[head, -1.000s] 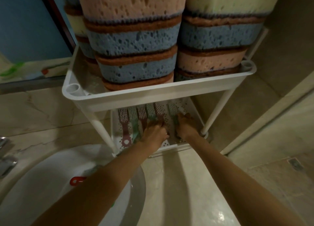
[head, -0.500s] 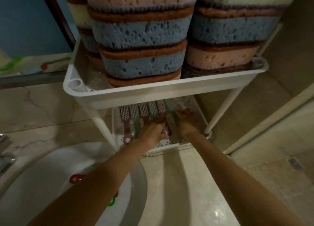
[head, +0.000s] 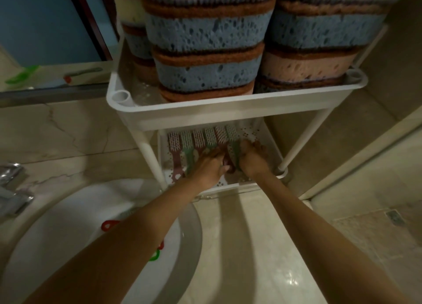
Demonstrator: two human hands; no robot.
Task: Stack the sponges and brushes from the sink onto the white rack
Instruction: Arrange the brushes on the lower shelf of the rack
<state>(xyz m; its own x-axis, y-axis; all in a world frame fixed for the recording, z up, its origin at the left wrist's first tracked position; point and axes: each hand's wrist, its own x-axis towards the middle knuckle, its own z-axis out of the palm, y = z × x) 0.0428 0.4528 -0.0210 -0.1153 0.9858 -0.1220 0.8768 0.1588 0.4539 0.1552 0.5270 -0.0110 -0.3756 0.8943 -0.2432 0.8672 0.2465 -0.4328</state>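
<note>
Poster: brushes point(head: 198, 141) lie side by side on the lower shelf of the white rack point(head: 228, 111), heads far, handles near. Sponges point(head: 205, 70) are piled on the top shelf. Left hand point(head: 209, 167) has its fingers point(head: 212, 154) laid close together over the middle handles. Right hand point(head: 251, 159) sits just right of the last green brush point(head: 233, 139), fingers bent down, and I can't tell if they pinch it. Any tips for tidying the row?

Reply: I'd pin the row with the left and nudge the green one leftward till it touches its pink neighbour point(head: 220, 135), handles parallel. Go gentle, one shove could fan the lot out. Keep the right end free too, since the sink point(head: 57, 246) at near left looks to hold more: a red loop point(head: 109, 225) and a green one point(head: 155, 257) peek past the forearm.
</note>
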